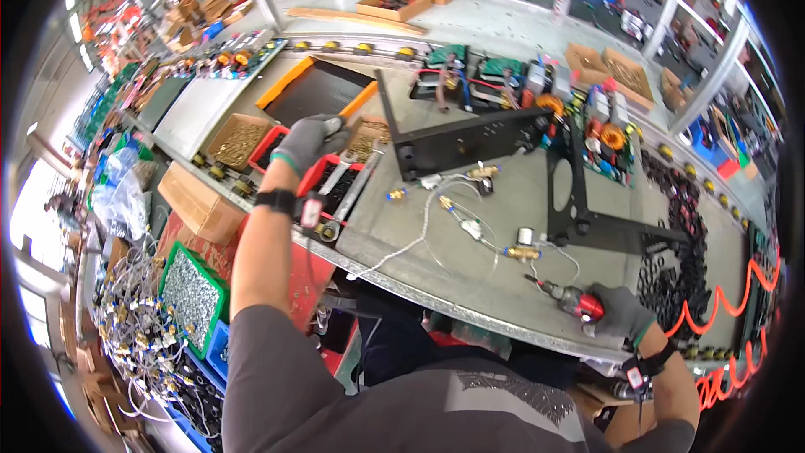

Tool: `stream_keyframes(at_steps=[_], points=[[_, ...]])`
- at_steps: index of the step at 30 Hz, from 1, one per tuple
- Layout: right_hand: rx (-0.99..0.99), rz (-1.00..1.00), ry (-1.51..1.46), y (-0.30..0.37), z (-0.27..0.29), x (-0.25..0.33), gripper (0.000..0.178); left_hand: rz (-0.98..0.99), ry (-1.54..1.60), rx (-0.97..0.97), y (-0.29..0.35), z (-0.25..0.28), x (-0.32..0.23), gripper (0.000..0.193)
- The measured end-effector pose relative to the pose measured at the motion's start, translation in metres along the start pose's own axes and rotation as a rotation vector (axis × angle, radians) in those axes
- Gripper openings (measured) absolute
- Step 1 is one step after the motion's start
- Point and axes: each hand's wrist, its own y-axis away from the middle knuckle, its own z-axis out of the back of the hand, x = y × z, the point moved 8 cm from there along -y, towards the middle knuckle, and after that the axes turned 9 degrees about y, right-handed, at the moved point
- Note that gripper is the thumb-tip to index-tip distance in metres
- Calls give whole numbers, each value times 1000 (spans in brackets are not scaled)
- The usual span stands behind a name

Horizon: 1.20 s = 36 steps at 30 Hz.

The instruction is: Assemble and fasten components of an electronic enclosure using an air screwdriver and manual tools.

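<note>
My left hand (pixel 307 146), in a grey glove, is over the small parts bins at the left of the bench. Its fingers are drawn together, with something pale at their tips that I cannot make out. Below it a red bin (pixel 317 174) holds small dark parts, and two wrenches (pixel 362 186) lie beside and across it. At the front right my gloved right hand (pixel 619 312) is wrapped round a red and black power screwdriver (pixel 580 304), its bit pointing left. Between the hands lie a black metal frame (pixel 478 148) and brass valve fittings (pixel 521 252) with white cables (pixel 419 233).
Cardboard boxes of brass screws (pixel 237 141) stand at the left. Circuit assemblies (pixel 599 122) line the back, near a black tray with orange edges (pixel 314 88). Black rings (pixel 662 273) and a coiled orange hose (pixel 725 306) are at the right. A green bin (pixel 194 298) sits lower left.
</note>
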Motion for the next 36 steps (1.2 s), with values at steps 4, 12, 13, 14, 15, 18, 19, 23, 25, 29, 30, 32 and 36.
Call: stream_keyframes(at_steps=[4, 12, 13, 14, 15, 18, 19, 23, 25, 29, 30, 32, 36], points=[[39, 16, 45, -2, -6, 0, 72, -51, -556, 230, 79, -68, 21, 23], [-60, -27, 23, 24, 0, 11, 43, -315, -770, 295, 146, -182, 131, 20], [-89, -5, -12, 32, 5, 14, 38, -405, -731, 385, 153, -194, 135, 20], [-114, -27, -21, 43, 9, 14, 38, -519, -858, 320, 159, -194, 134, 20], [-47, -43, -83, 46, 5, 17, 43, -598, -982, 209, 161, -188, 135, 21], [-30, 9, -205, 69, 1, 30, 51, -713, -796, 250, 171, -183, 139, 22], [-11, 2, -400, 79, -4, 33, 51, -671, -830, 226, 167, -180, 142, 22], [-57, 46, -839, 100, -11, 53, 50, -568, -556, 197, 163, -175, 134, 28], [-32, 38, -1017, 104, -18, 64, 48, -387, -402, 91, 159, -167, 129, 32], [-28, 91, -1060, 100, -20, 89, 47, -329, -309, 13, 173, -173, 105, 33], [3, 138, -1037, 96, -20, 97, 47, -350, -260, 31, 178, -179, 100, 34], [22, 102, -1095, 89, -22, 104, 50, -310, -177, 38, 182, -188, 99, 33], [43, 97, -1200, 78, -24, 113, 45, -82, 165, 109, 180, -213, 122, 36]])
